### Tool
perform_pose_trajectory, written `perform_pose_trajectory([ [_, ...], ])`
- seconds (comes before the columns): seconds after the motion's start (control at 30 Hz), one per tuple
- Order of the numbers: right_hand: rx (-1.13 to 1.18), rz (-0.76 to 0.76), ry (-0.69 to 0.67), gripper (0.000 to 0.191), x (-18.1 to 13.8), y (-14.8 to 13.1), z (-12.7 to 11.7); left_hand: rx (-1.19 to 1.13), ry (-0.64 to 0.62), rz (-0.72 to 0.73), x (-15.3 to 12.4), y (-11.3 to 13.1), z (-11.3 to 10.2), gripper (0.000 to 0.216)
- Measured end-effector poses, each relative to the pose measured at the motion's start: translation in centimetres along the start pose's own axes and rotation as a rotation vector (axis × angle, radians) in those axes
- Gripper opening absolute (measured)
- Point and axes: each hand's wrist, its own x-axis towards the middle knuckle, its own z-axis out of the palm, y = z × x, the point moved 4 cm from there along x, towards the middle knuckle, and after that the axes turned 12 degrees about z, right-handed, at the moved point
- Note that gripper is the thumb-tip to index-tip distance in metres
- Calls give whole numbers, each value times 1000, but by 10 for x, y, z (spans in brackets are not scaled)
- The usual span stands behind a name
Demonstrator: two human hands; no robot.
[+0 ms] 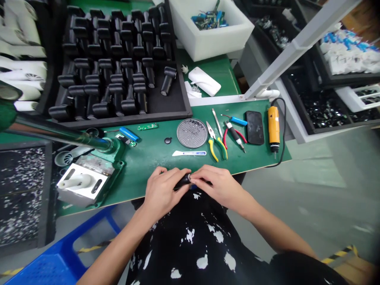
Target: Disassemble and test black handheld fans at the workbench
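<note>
Close to my body, at the bench's front edge, my left hand [164,188] is wrapped round a dark cylindrical housing [184,181]. It resembles the handles of the black handheld devices [117,93] in the tray. The fingertips of my right hand [218,184] are pinched together at the housing's right end, where a small light-coloured spot shows. Most of the housing is hidden by my fingers. Just beyond the hands lie a white-and-blue plastic pry tool [190,153], a round perforated metal dish [192,133] and a small black cap [168,140].
Yellow-green pliers [218,146], red-handled cutters [226,138], a screwdriver [218,122], a black phone [254,127] and a yellow electric screwdriver [273,128] lie to the right. A green press [97,158] stands left. Behind are the black foam tray [166,113] and a white foam box [208,43].
</note>
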Motion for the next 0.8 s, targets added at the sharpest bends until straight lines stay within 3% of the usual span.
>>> perform_pose_trajectory([
  [0.17,-90,-55,52,13,-2,1,3,29,-4,13,3,0,2,22],
  [0.43,-420,-75,113,14,-7,-3,12,81,-57,64,4,3,6,24],
  [0.8,-261,-81,100,9,-5,-2,19,46,-155,142,4,2,4,23],
])
